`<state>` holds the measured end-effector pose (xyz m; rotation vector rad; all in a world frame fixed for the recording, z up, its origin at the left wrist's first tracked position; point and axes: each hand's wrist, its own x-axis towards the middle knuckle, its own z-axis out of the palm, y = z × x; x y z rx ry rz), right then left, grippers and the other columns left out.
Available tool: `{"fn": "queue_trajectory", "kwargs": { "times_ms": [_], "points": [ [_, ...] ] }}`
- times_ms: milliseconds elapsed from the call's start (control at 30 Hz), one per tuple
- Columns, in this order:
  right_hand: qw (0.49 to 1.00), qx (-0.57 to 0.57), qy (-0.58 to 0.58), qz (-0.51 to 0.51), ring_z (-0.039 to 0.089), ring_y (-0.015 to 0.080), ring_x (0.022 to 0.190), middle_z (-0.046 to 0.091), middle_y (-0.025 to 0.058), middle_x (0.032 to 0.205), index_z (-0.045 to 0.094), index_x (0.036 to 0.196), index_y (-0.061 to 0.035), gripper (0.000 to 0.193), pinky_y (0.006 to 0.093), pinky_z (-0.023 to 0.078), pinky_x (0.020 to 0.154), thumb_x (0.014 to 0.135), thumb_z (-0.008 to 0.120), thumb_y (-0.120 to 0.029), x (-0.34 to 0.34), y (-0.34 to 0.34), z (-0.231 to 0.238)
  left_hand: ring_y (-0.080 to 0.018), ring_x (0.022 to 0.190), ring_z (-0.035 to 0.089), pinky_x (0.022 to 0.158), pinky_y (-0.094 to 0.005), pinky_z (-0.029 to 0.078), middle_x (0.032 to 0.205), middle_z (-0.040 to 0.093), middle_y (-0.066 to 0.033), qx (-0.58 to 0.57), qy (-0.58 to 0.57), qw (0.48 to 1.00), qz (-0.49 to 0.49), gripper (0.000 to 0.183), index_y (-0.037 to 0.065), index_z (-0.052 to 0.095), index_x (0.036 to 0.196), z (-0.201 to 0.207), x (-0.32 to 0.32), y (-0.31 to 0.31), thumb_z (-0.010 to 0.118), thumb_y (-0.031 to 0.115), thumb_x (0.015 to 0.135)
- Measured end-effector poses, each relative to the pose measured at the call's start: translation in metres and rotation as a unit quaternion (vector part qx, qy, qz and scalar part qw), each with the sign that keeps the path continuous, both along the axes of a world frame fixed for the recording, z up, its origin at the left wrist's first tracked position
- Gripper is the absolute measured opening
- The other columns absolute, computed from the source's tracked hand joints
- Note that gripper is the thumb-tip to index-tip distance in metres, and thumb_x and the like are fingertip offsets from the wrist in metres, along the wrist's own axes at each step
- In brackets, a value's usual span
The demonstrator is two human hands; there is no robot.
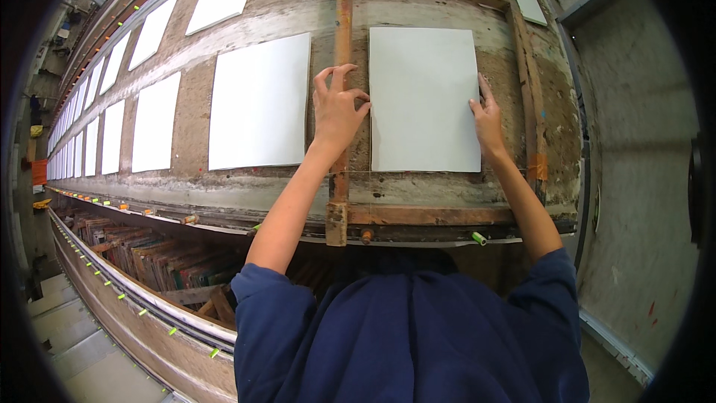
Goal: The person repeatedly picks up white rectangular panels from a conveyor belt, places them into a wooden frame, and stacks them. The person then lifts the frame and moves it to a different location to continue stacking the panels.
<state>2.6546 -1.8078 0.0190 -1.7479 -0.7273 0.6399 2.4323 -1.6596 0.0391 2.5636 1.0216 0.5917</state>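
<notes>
A flat white rectangular panel lies inside a stained wooden frame on the long worktable. My left hand reaches over the frame's left bar. Its fingers are bent and spread, with thumb and forefinger close to the panel's left edge; whether they touch it I cannot tell. At the opposite edge, my right hand rests with its fingers stretched along the side and the thumb at the panel's border. My right forearm crosses above the near right part of the frame.
Rows of similar white panels run along the table to the far left. Green clips dot the near rail. Below the table, many thin boards stand stacked. A grey wall borders the right side.
</notes>
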Motion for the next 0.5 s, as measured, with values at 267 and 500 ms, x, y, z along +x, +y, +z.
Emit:
{"fn": "queue_trajectory", "kwargs": {
  "times_ms": [267, 500],
  "points": [
    [0.974, -0.075, -0.214, 0.005, 0.026, 0.0297, 0.117, 0.04, 0.0169, 0.129, 0.034, 0.135, -0.0006, 0.054, 0.0401, 0.021, 0.104, 0.082, 0.042, -0.009, 0.005, 0.011, -0.009, -0.0328, 0.119, 0.024, 0.102, -0.0418, 0.028, 0.125, 0.045, -0.0011, -0.026, -0.022, 0.999, 0.006, 0.012, 0.011, 0.072, 0.075, -0.007, 0.001, 0.005, 0.075, 0.014, 0.064],
    [0.96, -0.093, -0.265, -0.003, 0.026, 0.0294, 0.114, 0.039, 0.0147, 0.126, 0.032, 0.136, -0.0034, 0.053, 0.0375, 0.021, 0.104, 0.084, 0.041, -0.008, 0.009, 0.01, -0.033, -0.0331, 0.119, 0.024, 0.102, -0.0434, 0.027, 0.122, 0.046, -0.0031, -0.015, -0.023, 1.0, 0.009, 0.014, 0.011, 0.072, 0.075, -0.009, 0.003, 0.006, 0.076, 0.012, 0.061]
  ]
}}
